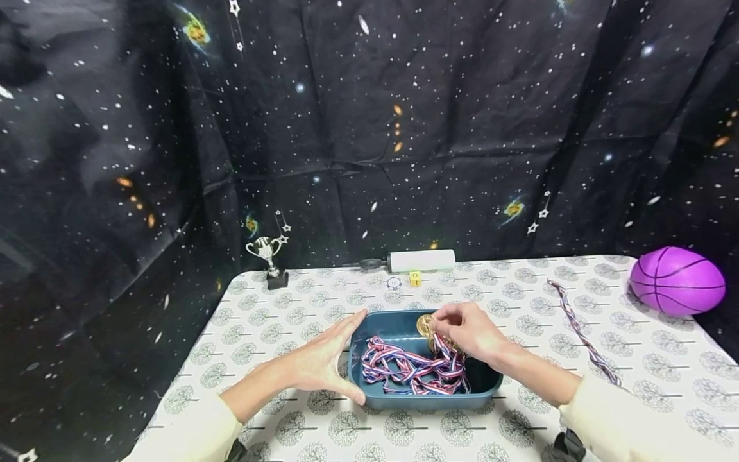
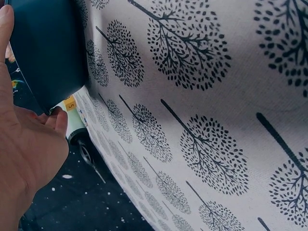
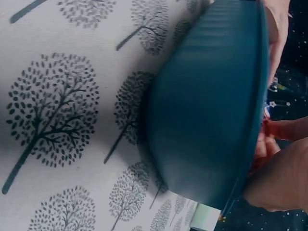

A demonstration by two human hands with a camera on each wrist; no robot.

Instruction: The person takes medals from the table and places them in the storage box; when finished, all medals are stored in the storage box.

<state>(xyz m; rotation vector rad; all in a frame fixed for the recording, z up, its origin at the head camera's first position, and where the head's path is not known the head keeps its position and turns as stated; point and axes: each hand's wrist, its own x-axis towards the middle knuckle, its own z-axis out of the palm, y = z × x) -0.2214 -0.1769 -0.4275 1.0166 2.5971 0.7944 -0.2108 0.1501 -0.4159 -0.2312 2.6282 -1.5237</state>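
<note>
A dark teal plastic bin (image 1: 424, 402) holds a heap of red, white and blue striped medal ribbons (image 1: 404, 366). My left hand (image 1: 317, 356) spans the bin's left end, thumb at the near corner and fairly straight fingers along the far corner. In the left wrist view its fingertips (image 2: 58, 115) lie at the bin's rim. Over the bin's right part, my right hand (image 1: 470, 330) pinches a gold medal (image 1: 425, 325) between thumb and fingers. Striped ribbon hangs below that hand, and more gold medals are partly hidden under it.
A striped ribbon (image 1: 580, 330) lies stretched on the tree-patterned tablecloth (image 1: 398, 427) at right. Beyond it sits a purple ball (image 1: 677, 281). Along the back stand a small trophy (image 1: 267, 256), a white cylinder (image 1: 423, 260), a yellow letter block (image 1: 415, 279) and a round chip (image 1: 394, 283).
</note>
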